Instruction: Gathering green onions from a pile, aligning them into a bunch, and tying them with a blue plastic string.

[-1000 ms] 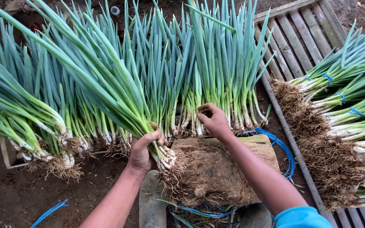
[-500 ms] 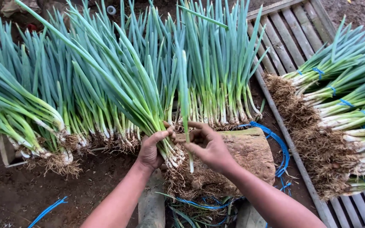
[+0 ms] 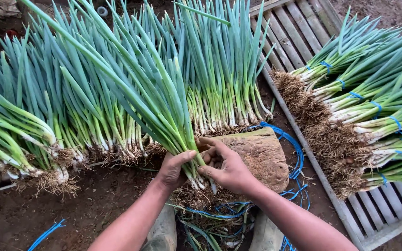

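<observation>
Near the lower middle of the head view, I am seeing both hands closing on one bunch of green onions (image 3: pixel 182 153). Left hand (image 3: pixel 175 168): its grip is wrapping around the pale stems from the left. Right hand (image 3: pixel 231 168): its grip is pinching the same stems from the right. Roots are hanging just below the fingers, over a soil-coated block (image 3: pixel 261 155). Loose blue twine (image 3: pixel 294 148) is lying beside it. Tied bundles (image 3: pixel 364 107) are resting on a wooden slatted pallet (image 3: pixel 298 32) at right.
</observation>
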